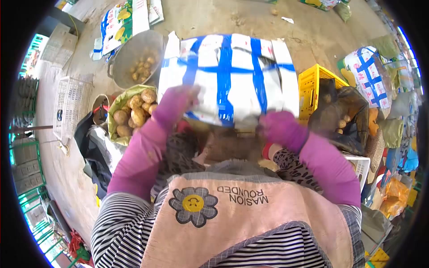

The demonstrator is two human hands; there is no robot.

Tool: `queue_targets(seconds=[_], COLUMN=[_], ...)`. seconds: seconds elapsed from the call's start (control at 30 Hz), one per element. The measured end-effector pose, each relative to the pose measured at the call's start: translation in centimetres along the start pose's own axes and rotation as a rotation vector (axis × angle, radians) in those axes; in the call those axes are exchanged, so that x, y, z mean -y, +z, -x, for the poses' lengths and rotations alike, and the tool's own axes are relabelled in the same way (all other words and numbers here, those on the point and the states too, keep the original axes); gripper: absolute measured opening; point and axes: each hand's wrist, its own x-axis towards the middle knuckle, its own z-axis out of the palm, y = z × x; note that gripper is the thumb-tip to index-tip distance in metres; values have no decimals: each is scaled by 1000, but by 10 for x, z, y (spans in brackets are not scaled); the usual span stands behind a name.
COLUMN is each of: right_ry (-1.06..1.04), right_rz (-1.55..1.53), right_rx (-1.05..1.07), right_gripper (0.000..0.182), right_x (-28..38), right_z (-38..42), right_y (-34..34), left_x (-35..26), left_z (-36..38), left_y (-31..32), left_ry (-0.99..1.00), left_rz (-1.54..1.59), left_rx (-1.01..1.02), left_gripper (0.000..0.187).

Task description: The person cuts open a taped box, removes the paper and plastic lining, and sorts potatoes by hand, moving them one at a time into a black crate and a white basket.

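Note:
A large white package (241, 89) crossed with blue tape lies in front of me. My left hand (190, 96) is at its near left edge, blurred by motion, so its fingers are hard to make out. At the near right corner of the package is my right hand (270, 125), in a purple covering that reaches over the wrist; its fingers are blurred too. Whether either hand grips the package cannot be made out. To the left, a green sack (117, 107) holds several potatoes (138, 117).
A metal basin (120, 62) with small potatoes stands behind the sack. On the right are a yellow crate (309, 89) and a black bag (353, 107) with potatoes. A white crate (69, 107) is far left; another taped package (371, 78) lies at the right.

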Motion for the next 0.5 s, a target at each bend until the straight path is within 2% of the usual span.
queue_targets(seconds=[0.03,0.07,0.1,0.13,0.17,0.2,0.23,0.27,0.3,0.33,0.37,0.4,0.5], right_ry=[-76,-88,-111,-72,-100,-273,-212,-344,-286,-227,-153,-77,-222], right_rz=[15,-60,-130,-172,-156,108,-87,-382,-572,-583,-695,-799,-488], right_rx=[-28,-114,-209,-229,-374,-683,-578,-496,-225,-142,55,259,435], right_gripper=[21,20,19,17,17,23,29,27,26,26,29,33,37], right_x=[7,16,24,29,39,46,45,45,50,55,49,38,-28], right_z=[9,19,27,29,34,39,50,52,56,50,44,34,-12], right_y=[18,23,25,25,16,1,7,7,10,4,28,71,216], left_x=[-2,-35,-15,0,3,25,19,13,11,3,-4,-12,-18], left_z=[9,23,33,34,36,25,23,17,12,13,9,13,11], left_y=[-8,-12,-11,-20,-18,-23,-25,-24,-24,-30,-23,-21,-5], left_ry=[-41,-398,-234,-31,-128,267,223,210,297,170,181,183,188], left_rz=[-91,-102,80,-12,82,-255,-203,-358,-420,-303,-368,-467,-602], left_rx=[37,106,125,189,199,190,161,125,74,103,184,139,71], left_gripper=[23,16,37,21,24,27,32,35,37,38,39,39,38])
